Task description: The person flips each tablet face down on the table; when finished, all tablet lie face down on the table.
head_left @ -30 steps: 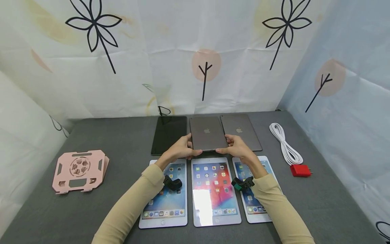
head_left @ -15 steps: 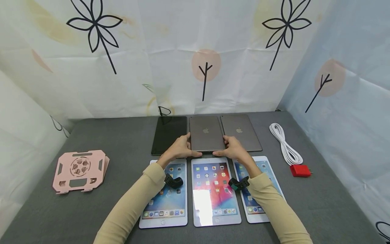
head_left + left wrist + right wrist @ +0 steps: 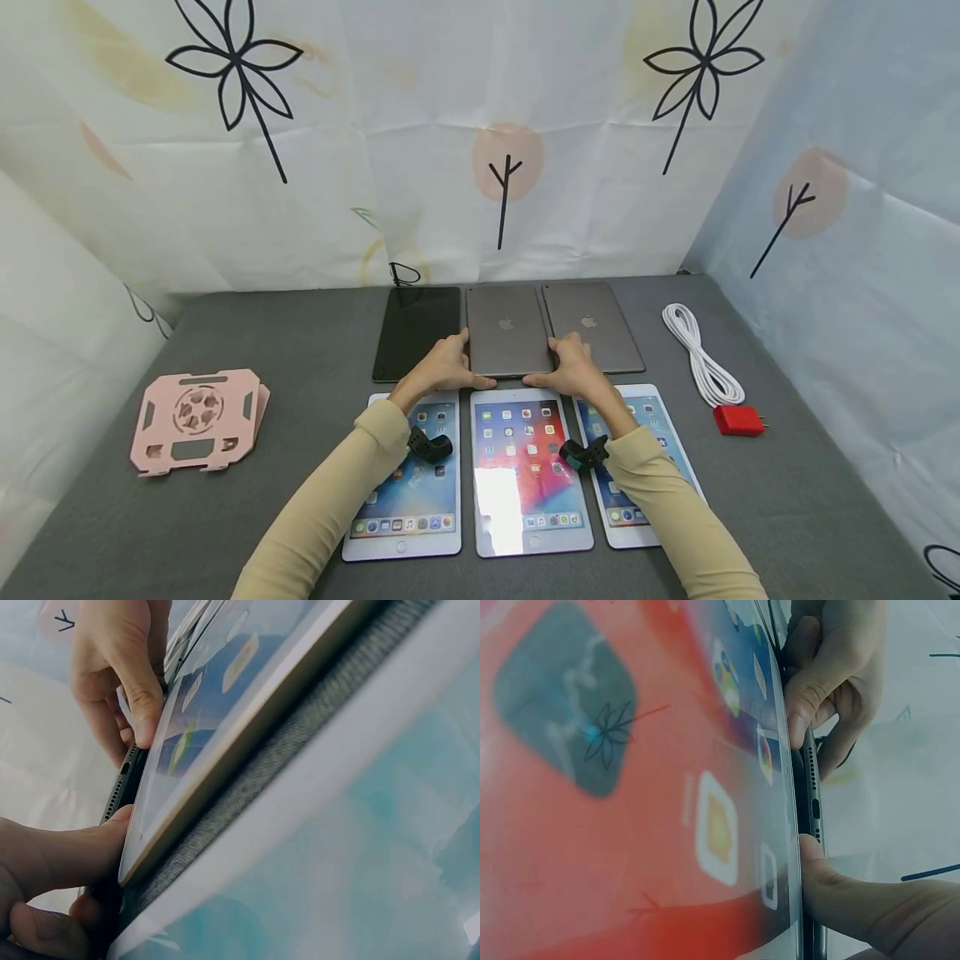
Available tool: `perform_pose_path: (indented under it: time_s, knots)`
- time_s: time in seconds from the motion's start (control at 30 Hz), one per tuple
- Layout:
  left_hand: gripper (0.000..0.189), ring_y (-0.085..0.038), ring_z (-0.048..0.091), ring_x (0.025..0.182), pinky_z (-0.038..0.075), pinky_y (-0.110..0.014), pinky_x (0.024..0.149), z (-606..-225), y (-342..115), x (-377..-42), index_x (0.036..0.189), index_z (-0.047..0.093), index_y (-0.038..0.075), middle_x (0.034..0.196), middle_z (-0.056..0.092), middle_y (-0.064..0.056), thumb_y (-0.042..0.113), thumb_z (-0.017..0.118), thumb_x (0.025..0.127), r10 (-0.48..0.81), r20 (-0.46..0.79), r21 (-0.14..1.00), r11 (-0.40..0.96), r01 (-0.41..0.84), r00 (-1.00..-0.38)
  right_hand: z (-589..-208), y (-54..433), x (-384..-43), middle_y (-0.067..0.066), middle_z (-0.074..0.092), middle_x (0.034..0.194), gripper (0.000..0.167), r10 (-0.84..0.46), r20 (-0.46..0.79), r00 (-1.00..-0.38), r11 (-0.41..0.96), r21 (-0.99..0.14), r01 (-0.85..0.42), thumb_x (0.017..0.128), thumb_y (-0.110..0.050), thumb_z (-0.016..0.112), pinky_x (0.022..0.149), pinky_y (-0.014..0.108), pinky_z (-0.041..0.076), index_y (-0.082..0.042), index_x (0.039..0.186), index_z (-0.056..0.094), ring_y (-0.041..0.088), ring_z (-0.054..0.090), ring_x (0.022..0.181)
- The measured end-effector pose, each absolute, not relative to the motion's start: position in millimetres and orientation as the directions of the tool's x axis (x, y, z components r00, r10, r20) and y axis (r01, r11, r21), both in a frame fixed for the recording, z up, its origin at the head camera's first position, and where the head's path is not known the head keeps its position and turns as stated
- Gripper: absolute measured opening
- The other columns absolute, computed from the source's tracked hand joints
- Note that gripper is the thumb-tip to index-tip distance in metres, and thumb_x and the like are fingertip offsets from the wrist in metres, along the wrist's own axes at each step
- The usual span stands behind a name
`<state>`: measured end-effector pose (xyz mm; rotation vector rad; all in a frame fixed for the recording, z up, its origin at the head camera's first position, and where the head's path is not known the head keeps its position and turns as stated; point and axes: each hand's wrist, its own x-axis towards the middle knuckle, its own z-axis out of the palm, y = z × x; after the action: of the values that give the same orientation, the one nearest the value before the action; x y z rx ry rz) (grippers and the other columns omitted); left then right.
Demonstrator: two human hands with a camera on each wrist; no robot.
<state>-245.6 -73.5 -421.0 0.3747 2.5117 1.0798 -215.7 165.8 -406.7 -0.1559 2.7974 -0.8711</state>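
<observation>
"What is different from one second ago?"

"Nearest to the person, the left white tablet (image 3: 412,500), the middle white tablet (image 3: 534,487) and the right white tablet (image 3: 618,500) lie in their row as before. Beyond them, the right hand (image 3: 570,368) is a little more to the left, while the left hand (image 3: 444,365) stays almost at its place. The middle gray tablet (image 3: 507,337) has its near edge slightly lower in the head view, and its right near corner is shifted leftward."

"And how are the hands posed?"

"Both grip this tablet, each at its own near corner. The thumbs point toward each other along the near edge, and the other fingers bend at the sides."

"Where is it exactly?"

"In the far row, between the black tablet (image 3: 416,333) and the other gray tablet (image 3: 597,329). Whether it rests fully on the table (image 3: 315,358), I cannot tell."
</observation>
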Motion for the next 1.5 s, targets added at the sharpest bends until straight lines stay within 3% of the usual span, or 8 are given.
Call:
perform_pose_path:
  time_s: [0.07, 0.37, 0.9, 1.5]
  knots:
    - [0.118, -0.006, 0.034, 0.041, 0.031, -0.023, 0.047, -421.3, -72.9, -246.2, 0.162, 0.01, -0.004, 0.049, 0.045, 0.006, 0.029, 0.088, 0.081, 0.381, -0.238, 0.728, 0.679, 0.096, -0.893, -407.3, 165.4, -215.2, 0.036, 0.035, 0.147, 0.091, -0.159, -0.164, -0.974, 0.83, -0.557, -0.042, 0.088, -0.034, 0.082, 0.11, 0.062, 0.038, 0.012, 0.152, 0.037, 0.05, 0.034, 0.132]
    - [0.121, -0.007, 0.036, 0.043, 0.031, -0.023, 0.048, -419.3, -72.2, -246.1, 0.161, 0.012, -0.006, 0.052, 0.046, 0.005, 0.034, 0.09, 0.078, 0.372, -0.23, 0.682, 0.721, 0.124, -0.899, -406.9, 163.5, -213.7, 0.036, 0.034, 0.149, 0.091, -0.177, -0.16, -0.971, 0.828, -0.557, -0.059, 0.089, -0.032, 0.081, 0.109, 0.061, 0.038, 0.013, 0.152, 0.034, 0.049, 0.034, 0.13]
    - [0.118, -0.007, 0.034, 0.042, 0.031, -0.023, 0.048, -423.4, -72.7, -244.8, 0.162, 0.012, -0.004, 0.051, 0.047, 0.004, 0.037, 0.088, 0.081, 0.345, -0.227, 0.686, 0.72, 0.101, -0.911, -408.1, 163.9, -214.3, 0.035, 0.033, 0.151, 0.089, -0.18, -0.176, -0.968, 0.818, -0.573, -0.048, 0.091, -0.03, 0.08, 0.11, 0.061, 0.039, 0.013, 0.153, 0.032, 0.048, 0.034, 0.133]
    - [0.116, -0.008, 0.042, 0.045, 0.036, -0.023, 0.05, -424.8, -74.3, -242.8, 0.163, 0.012, 0.0, 0.055, 0.055, 0.003, 0.036, 0.087, 0.083, 0.342, -0.228, 0.72, 0.689, 0.079, -0.912, -410.0, 161.6, -211.3, 0.035, 0.037, 0.149, 0.092, -0.158, -0.146, -0.977, 0.812, -0.581, -0.044, 0.089, -0.03, 0.081, 0.108, 0.061, 0.04, 0.011, 0.154, 0.032, 0.047, 0.037, 0.13]
